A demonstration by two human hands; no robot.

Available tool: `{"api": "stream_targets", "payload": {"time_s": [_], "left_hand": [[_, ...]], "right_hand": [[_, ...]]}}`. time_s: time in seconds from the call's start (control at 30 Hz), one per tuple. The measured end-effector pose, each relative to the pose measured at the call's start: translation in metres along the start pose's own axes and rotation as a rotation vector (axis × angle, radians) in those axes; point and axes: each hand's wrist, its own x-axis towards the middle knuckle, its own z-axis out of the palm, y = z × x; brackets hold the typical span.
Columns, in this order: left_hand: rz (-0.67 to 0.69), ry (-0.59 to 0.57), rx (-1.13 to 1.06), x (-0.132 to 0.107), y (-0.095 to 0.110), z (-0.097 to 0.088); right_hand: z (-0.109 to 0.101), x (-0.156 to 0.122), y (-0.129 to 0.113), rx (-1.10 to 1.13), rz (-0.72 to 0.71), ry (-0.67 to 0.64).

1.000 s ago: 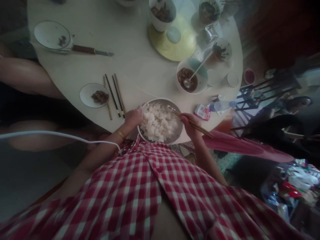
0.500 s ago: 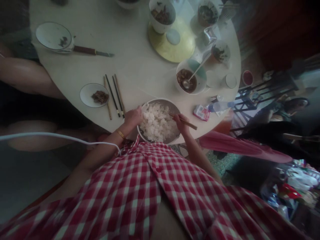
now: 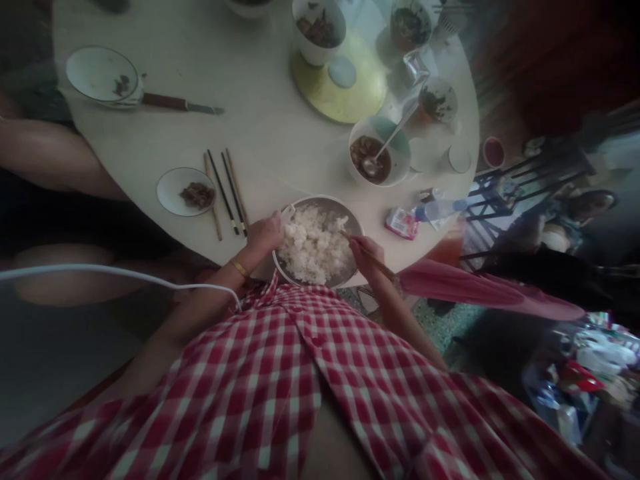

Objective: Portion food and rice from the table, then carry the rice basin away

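Right against my checked shirt, a round metal pot [image 3: 345, 208] with a pale rim holds a heap of white rice [image 3: 315, 243]. My left hand [image 3: 266, 235] is closed at the pot's left side; a small white piece [image 3: 287, 213] shows by its fingertips, too blurred to name. Wooden chopsticks [image 3: 384, 267] are gripped in my right hand [image 3: 367, 257], at the pot's right rim. Their tips reach into the rice, beside a small raised clump.
Left of the pot lie several loose chopsticks [image 3: 225, 190], a plate with food scraps [image 3: 167, 193] and a brown-handled knife [image 3: 165, 101]. A soup bowl with a ladle [image 3: 354, 160], a pink-white packet [image 3: 401, 223] and a bottle [image 3: 440, 211] stand right. A person's bare limb [image 3: 55, 150] shows at left.
My right hand has turned and shifted slightly down and right, swinging the rear ends of the chopsticks downward. My left hand stays at the pot's side. The view has shifted slightly.
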Motion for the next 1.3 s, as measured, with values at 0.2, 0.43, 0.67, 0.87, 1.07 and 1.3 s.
{"api": "stream_targets", "payload": {"time_s": [0.2,0.43,0.67,0.87,1.07,1.3], "left_hand": [[0.013,-0.012,-0.004,-0.001,0.0,-0.001],[0.005,0.002,-0.001,0.0,0.001,0.0],[-0.005,-0.019,-0.011,0.0,0.001,-0.002],[-0.007,-0.02,-0.004,0.0,0.001,-0.001],[-0.003,-0.013,-0.004,0.0,0.0,0.0],[0.008,-0.004,-0.037,0.001,-0.002,0.003]], "right_hand": [[0.032,0.029,0.012,0.056,0.121,0.004],[0.075,0.037,-0.019,0.349,0.256,-0.147],[0.04,0.026,-0.033,0.228,0.093,-0.315],[0.002,0.046,-0.02,0.136,-0.106,-0.118],[0.036,0.089,-0.021,0.058,-0.215,-0.255],[0.022,0.092,-0.027,-0.052,-0.206,-0.416]]}}
